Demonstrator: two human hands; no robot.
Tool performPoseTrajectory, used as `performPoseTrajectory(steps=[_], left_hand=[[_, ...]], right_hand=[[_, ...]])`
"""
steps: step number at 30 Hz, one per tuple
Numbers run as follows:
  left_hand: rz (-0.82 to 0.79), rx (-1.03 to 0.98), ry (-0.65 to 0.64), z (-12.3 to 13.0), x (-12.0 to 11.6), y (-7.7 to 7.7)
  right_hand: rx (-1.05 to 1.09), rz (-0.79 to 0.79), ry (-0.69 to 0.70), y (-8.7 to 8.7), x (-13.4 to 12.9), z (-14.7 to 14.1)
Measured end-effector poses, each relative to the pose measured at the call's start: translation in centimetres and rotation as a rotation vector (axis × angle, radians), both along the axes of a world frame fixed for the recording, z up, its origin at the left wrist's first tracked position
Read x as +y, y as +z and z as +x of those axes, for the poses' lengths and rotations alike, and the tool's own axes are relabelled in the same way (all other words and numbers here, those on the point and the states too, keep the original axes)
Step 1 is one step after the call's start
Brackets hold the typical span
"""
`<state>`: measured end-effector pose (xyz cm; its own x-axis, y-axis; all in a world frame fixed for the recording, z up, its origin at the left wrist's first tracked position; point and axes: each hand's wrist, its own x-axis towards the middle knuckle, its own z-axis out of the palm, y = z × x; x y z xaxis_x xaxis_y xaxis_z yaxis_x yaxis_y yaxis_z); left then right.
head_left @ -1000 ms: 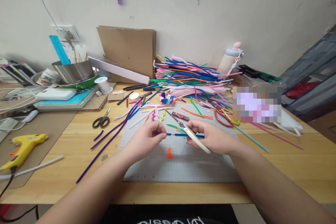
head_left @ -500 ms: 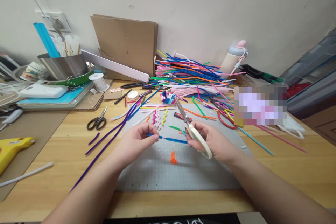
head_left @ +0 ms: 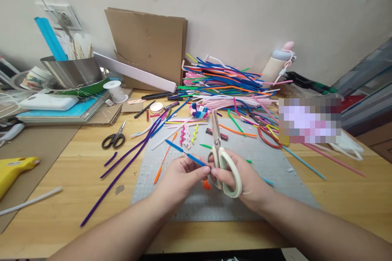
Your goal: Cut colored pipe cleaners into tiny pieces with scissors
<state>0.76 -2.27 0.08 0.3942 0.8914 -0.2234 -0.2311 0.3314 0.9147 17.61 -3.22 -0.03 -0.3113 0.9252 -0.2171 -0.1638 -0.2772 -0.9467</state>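
Note:
Thumb and finger of my left hand [head_left: 185, 175] pinch the lower end of a blue pipe cleaner [head_left: 174, 146], which slants up to the left and has a thin bare spot partway along. My right hand [head_left: 246, 173] holds scissors with cream handles [head_left: 233, 177], blades pointing away from me and looking closed. Its thumb and fingertips are close to the pinched end; whether they touch it I cannot tell. Below lies a grey cutting mat [head_left: 190, 208]. On it are an orange pipe cleaner [head_left: 158, 174] with a thinned middle, orange fuzz [head_left: 207, 185] and pink and yellow coils [head_left: 195, 133].
Black-handled scissors [head_left: 114, 139] and long purple pipe cleaners [head_left: 113, 183] lie to the left, with a yellow glue gun [head_left: 15, 171] farther out. At the back, a heap of coloured pipe cleaners [head_left: 226, 77] sits beside cardboard sheets [head_left: 150, 49] and a bottle [head_left: 277, 63].
My hands have come closer together. The blue pipe cleaner, earlier stretched between them, now points up to the left from my left fingers. The scissors have turned more upright.

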Motion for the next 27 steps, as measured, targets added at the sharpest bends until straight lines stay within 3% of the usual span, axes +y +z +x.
performPoseTrajectory(steps=[4, 8, 16, 23, 27], left_hand=[[-0.023, 0.039, 0.129, -0.6, 0.2, 0.4], [-0.025, 0.039, 0.175, -1.3, 0.6, 0.8], [0.055, 0.139, 0.119, -1.0, 0.5, 0.9], [0.065, 0.084, 0.077, -0.1, 0.1, 0.6], [0.032, 0.02, 0.104, 0.5, -0.4, 0.4]], right_hand=[[-0.034, -0.001, 0.01, 0.4, 0.3, 0.6], [-0.036, 0.025, -0.028, 0.7, 0.6, 1.2], [-0.045, -0.019, 0.027, 0.5, 0.4, 0.6], [0.005, -0.025, 0.113, 0.4, -0.2, -0.2], [-0.048, 0.046, -0.004, -0.2, 0.0, 0.0]])
